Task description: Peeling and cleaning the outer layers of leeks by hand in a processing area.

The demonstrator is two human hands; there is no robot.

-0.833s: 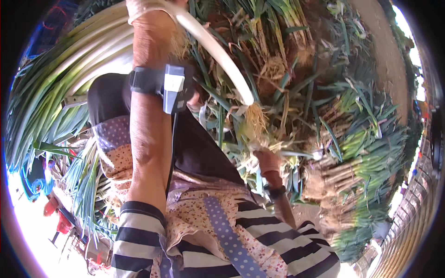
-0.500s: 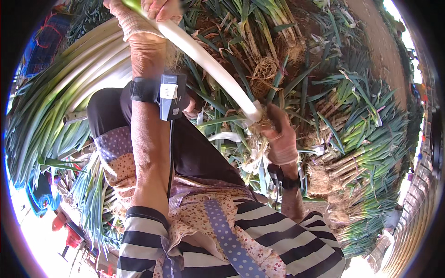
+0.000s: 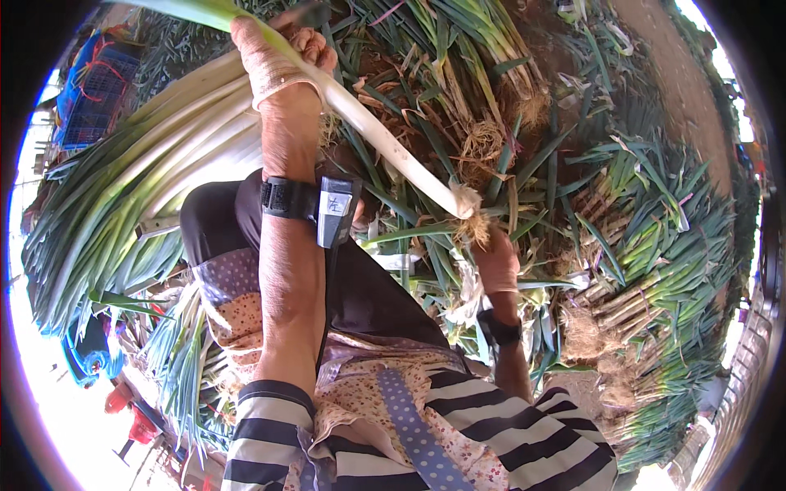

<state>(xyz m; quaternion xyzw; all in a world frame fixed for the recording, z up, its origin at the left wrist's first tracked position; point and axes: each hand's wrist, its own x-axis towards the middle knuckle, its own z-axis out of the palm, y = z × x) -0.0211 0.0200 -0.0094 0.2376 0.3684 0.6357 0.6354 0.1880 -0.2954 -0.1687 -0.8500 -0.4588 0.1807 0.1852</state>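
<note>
We see a long white leek (image 3: 401, 159) slanting between our two hands.
Our left hand (image 3: 276, 67) wraps its fingers round the upper, greener part. The leek runs down to the right, so its shaggy roots (image 3: 472, 227) sit nearest our right hand (image 3: 497, 263); we cannot tell if those fingers are pinching.

bare brown earth floor (image 3: 692, 90), upper right — slatted structure (image 3: 747, 356) along right rim — white glare (image 3: 65, 417), lower left
</note>
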